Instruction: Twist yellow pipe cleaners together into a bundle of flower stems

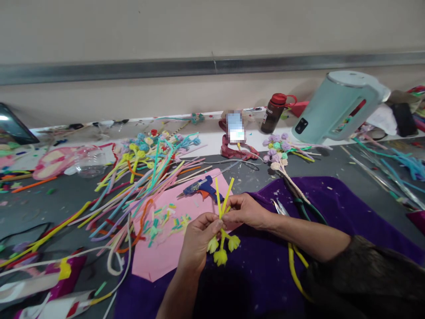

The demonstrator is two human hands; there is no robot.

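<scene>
- Yellow flowers (220, 257) (pointed toward six o'clock) are pinched by fingers of left hand (199, 235) and right hand (248, 212).
- Glue gun (200, 188) is laid at their eleven o'clock.

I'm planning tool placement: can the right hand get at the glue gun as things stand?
Probably yes: the glue gun lies close by on the pink sheet, with nothing seen resting on it. The right hand would likely have to release the yellow stems, which overlap the gun in this view.
</scene>
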